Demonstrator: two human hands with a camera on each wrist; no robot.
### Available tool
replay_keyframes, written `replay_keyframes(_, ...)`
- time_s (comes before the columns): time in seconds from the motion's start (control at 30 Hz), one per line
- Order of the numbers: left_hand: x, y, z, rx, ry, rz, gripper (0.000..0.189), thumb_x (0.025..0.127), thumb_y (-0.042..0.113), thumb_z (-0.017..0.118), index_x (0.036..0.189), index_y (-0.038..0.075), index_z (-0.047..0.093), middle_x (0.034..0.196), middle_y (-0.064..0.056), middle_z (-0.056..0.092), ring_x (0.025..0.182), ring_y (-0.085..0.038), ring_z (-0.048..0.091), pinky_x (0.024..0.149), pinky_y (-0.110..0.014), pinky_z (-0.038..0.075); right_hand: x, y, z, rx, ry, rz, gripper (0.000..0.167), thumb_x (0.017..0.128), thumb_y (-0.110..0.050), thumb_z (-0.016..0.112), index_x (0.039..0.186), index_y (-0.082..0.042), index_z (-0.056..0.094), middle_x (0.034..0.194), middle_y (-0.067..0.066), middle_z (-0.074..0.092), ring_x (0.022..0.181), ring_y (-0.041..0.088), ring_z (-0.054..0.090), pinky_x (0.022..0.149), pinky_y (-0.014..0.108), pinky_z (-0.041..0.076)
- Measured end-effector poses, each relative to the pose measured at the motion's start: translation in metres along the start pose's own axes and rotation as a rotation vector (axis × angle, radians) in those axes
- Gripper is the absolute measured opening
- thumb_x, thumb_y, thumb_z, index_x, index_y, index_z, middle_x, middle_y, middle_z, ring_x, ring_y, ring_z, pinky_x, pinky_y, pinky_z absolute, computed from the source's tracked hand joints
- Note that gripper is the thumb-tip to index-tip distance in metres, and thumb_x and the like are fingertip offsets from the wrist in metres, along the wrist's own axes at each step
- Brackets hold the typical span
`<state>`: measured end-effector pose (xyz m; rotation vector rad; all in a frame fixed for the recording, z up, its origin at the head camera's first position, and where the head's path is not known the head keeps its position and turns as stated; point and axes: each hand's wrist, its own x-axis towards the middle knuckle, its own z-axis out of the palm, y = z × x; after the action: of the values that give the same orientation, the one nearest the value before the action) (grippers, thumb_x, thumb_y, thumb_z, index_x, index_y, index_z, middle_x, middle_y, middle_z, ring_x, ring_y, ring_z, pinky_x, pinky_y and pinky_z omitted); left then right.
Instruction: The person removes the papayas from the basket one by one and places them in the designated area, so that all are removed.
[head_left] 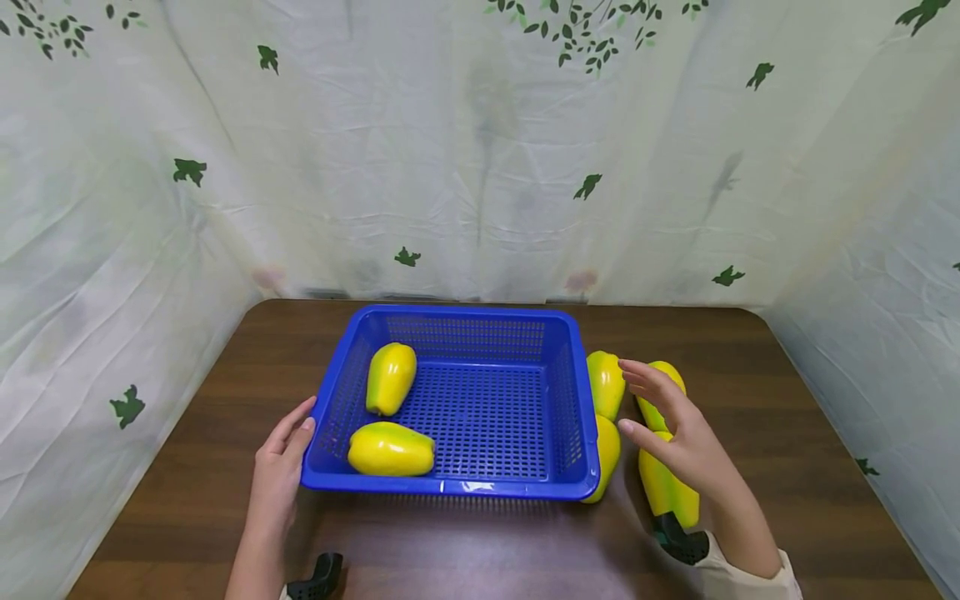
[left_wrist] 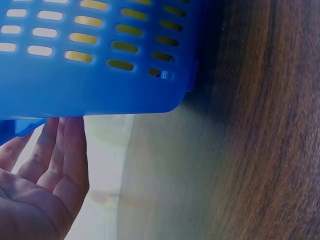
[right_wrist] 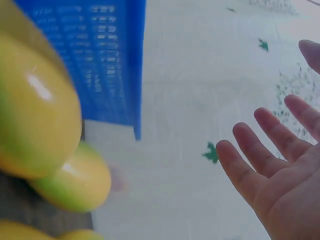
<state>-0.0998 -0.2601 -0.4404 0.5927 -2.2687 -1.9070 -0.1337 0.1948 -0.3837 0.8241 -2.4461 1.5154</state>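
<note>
The left hand (head_left: pixel 279 458) pinches the blue basket (head_left: pixel 483 408) by its rim — the right hand (head_left: pixel 686 433) has fingers spread, yellow fruits (head_left: pixel 604 383) near their tips.

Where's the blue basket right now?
In the head view, the basket is near the middle of the table, with the left hand at its left rim and two yellow fruits along its right side.
</note>
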Motion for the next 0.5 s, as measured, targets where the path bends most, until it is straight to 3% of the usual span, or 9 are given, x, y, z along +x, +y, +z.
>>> replay_keyframes(0.23, 0.0, -0.001, 0.0, -0.012, -0.003, 0.01, 0.051, 0.091, 0.045, 0.043, 0.136, 0.021, 0.04, 0.124, -0.007, 0.046, 0.09, -0.003, 0.055, 0.072, -0.016, 0.046, 0.019, -0.007, 0.011, 0.029, -0.077, -0.024, 0.064, 0.082, 0.002, 0.062, 0.137, -0.015, 0.034, 0.136, 0.005, 0.037, 0.12, 0.025, 0.038, 0.099, 0.025, 0.03)
replay_keyframes(0.5, 0.0, -0.001, 0.0, -0.011, 0.003, 0.009, 0.05, 0.091, 0.044, 0.044, 0.136, 0.021, 0.041, 0.121, -0.006, 0.047, 0.088, -0.004, 0.056, 0.072, -0.016, 0.047, 0.044, -0.017, 0.029, 0.087, -0.155, -0.066, 0.061, 0.083, -0.005, 0.063, 0.136, -0.014, 0.036, 0.136, 0.002, 0.038, 0.122, 0.019, 0.038, 0.098, 0.044, 0.031)
